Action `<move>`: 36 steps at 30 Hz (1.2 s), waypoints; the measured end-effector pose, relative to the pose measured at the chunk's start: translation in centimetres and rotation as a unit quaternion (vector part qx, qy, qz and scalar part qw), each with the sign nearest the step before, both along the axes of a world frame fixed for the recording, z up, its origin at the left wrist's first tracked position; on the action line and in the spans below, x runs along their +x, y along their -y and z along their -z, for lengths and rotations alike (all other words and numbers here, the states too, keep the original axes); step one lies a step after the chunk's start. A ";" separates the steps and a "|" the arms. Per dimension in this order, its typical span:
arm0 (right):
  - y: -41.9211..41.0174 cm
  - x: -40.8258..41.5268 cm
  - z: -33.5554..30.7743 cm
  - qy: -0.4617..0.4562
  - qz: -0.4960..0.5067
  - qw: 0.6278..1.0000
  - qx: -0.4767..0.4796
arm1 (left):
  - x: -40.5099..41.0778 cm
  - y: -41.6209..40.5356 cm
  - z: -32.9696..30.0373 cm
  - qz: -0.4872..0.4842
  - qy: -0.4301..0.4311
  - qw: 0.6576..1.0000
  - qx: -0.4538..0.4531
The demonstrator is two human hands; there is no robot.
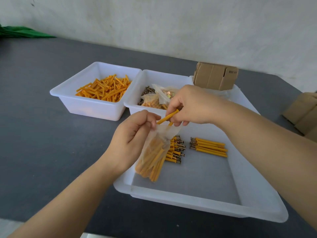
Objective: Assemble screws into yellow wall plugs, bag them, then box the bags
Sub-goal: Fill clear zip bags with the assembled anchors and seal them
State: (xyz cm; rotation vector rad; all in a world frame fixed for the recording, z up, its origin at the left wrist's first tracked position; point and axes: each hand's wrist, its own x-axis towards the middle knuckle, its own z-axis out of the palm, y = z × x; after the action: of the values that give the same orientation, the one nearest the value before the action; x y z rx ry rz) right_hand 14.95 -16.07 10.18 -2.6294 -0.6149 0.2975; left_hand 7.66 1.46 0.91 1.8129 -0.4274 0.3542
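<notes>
Above the tray's [197, 201] left rim, left hand [133, 134] pinches bag [154, 155]; right hand [192, 103] grips plug [167, 117].

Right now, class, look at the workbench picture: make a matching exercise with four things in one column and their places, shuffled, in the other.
Things:
1. clear bag
2. loose yellow plugs
3. cardboard box
4. single plug

Places:
A. far end of the big tray
B. pinched in the right hand
C. far left tub
D. held open by the left hand

Pairs: 1-D, 2-C, 3-A, 4-B
</notes>
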 end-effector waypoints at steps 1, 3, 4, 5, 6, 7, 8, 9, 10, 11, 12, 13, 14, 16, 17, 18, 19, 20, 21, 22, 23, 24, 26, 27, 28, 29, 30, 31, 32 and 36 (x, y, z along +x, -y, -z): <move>0.1 0.0 0.0 0.007 0.005 1.000 -0.012 | 0.1 0.0 0.1 0.006 0.008 1.000 0.012; 0.2 -0.1 -0.1 0.015 -0.008 1.000 -0.015 | 0.2 0.0 0.1 0.010 0.029 0.999 0.040; 0.2 -0.3 -0.2 0.006 -0.021 1.000 0.008 | 0.2 0.0 0.1 0.009 0.034 0.998 0.046; 0.2 -0.4 -0.3 -0.014 -0.032 0.998 0.047 | 0.3 0.0 0.1 0.007 0.034 0.998 0.044; 0.2 -0.5 -0.5 -0.027 -0.039 0.995 0.084 | 0.3 0.0 0.1 0.006 0.033 0.999 0.039; 0.2 -0.5 -0.7 -0.025 -0.046 0.993 0.103 | 0.3 -0.1 0.1 0.007 0.031 0.999 0.035; 0.3 -0.4 -0.9 -0.011 -0.052 0.994 0.098 | 0.3 -0.1 0.1 0.008 0.028 0.999 0.036; 0.3 -0.3 -1.0 0.004 -0.056 0.995 0.077 | 0.3 -0.1 0.1 0.009 0.026 0.999 0.040; 0.3 -0.3 -1.0 0.010 -0.059 0.997 0.052 | 0.3 -0.1 0.1 0.009 0.024 0.999 0.043; 0.2 -0.3 -1.0 0.003 -0.064 0.997 0.032 | 0.2 -0.1 0.1 0.009 0.022 0.999 0.044; 0.1 -0.4 -1.0 -0.009 -0.071 0.997 0.017 | 0.2 0.0 0.0 0.010 0.024 0.999 0.042; -0.1 -0.5 -0.9 -0.021 -0.077 0.997 0.005 | 0.2 0.0 -0.1 0.013 0.026 0.999 0.039; -0.4 -0.5 -0.9 -0.027 -0.080 0.996 -0.008 | 0.2 0.0 -0.1 0.015 0.027 0.999 0.038; -0.5 -0.4 -1.1 -0.022 -0.078 0.996 -0.031 | 0.2 0.0 0.0 0.016 0.019 0.999 0.040; -0.4 -0.2 -1.4 -0.019 -0.072 0.996 -0.046 | 0.2 0.0 0.0 0.014 0.016 0.999 0.040; -0.2 0.0 -1.7 -0.023 -0.065 0.996 -0.061 | 0.2 0.0 0.1 0.011 0.016 0.999 0.041; 0.1 0.1 -1.9 -0.030 -0.060 0.995 -0.072 | 0.2 0.0 0.1 0.008 0.017 0.999 0.042; 0.3 0.2 -2.0 -0.040 -0.056 0.995 -0.077 | 0.1 0.0 0.0 0.007 0.019 0.999 0.044; 0.3 0.2 -1.8 -0.049 -0.055 0.995 -0.073 | 0.2 0.0 0.0 0.007 0.023 0.999 0.047; 0.1 0.1 -1.4 -0.061 -0.057 0.995 -0.055 | 0.2 0.0 0.0 0.008 0.026 0.998 0.049; -0.2 0.0 -0.9 -0.080 -0.063 0.995 -0.020 | 0.3 0.0 0.0 0.007 0.029 0.998 0.051; -0.6 -0.2 -0.4 -0.104 -0.071 0.992 0.027 | 0.4 -0.1 0.0 0.002 0.032 0.998 0.049; -1.0 -0.5 0.3 -0.158 -0.075 0.978 0.117 | 0.5 -0.2 0.1 -0.011 0.028 0.999 0.029; -0.8 -0.5 0.3 -0.176 -0.070 0.971 0.144 | 0.5 -0.3 0.1 -0.015 0.023 0.999 0.018; -0.7 -0.5 0.2 -0.178 -0.063 0.969 0.156 | 0.4 -0.3 0.1 -0.017 0.020 1.000 0.014; -0.6 -0.5 0.2 -0.158 -0.055 0.973 0.157 | 0.4 -0.3 0.0 -0.017 0.020 1.000 0.015; -0.5 -0.5 0.3 -0.122 -0.047 0.980 0.151 | 0.4 -0.2 0.0 -0.014 0.019 1.000 0.017; -0.5 -0.5 0.5 -0.080 -0.043 0.986 0.140 | 0.4 -0.2 0.0 -0.012 0.015 1.000 0.017; -0.6 -0.7 0.6 -0.044 -0.048 0.990 0.125 | 0.4 -0.1 0.0 -0.011 0.011 1.000 0.014; -1.2 -1.4 0.5 0.000 -0.104 0.994 -0.023 | 0.4 -0.2 0.1 -0.007 -0.005 1.000 0.008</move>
State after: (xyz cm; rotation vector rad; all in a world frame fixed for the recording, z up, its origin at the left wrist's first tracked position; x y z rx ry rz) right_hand 13.53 -14.91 9.68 -2.6117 -0.8943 0.3791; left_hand 8.02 1.69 0.84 1.8325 -0.4127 0.3528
